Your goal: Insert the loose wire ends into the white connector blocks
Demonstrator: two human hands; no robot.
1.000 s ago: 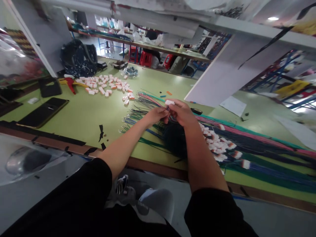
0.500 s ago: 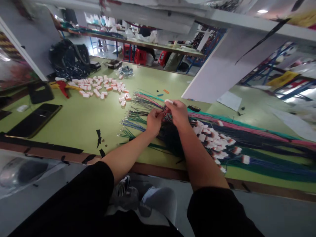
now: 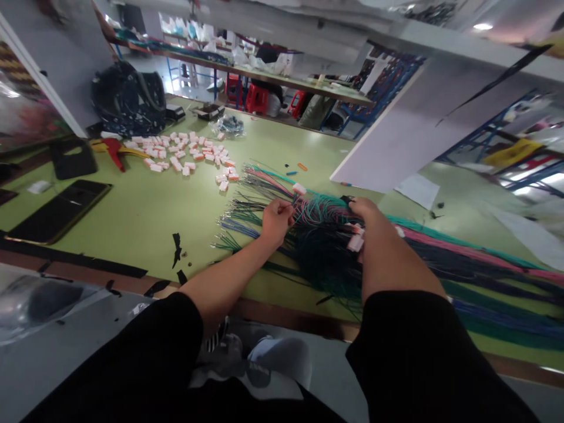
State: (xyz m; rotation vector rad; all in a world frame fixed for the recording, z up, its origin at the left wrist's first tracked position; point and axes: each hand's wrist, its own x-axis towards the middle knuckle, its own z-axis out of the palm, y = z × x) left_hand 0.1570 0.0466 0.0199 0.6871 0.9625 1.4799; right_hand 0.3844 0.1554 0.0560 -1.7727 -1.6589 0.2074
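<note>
Right hand (image 3: 368, 220) now off to the right on the wire bundle (image 3: 326, 247), grip unclear; left hand (image 3: 275, 218) fingers pinched on wires.

On the green table (image 3: 141, 211): loose white connector housings (image 3: 185, 155) scattered at the far side, red-handled pliers (image 3: 115, 150) just left of them, two black phones (image 3: 57, 210) near the left edge, black tape scraps (image 3: 177, 249) by the front edge. Farther back: coiled black cable (image 3: 127, 103), red stools (image 3: 258, 97).
</note>
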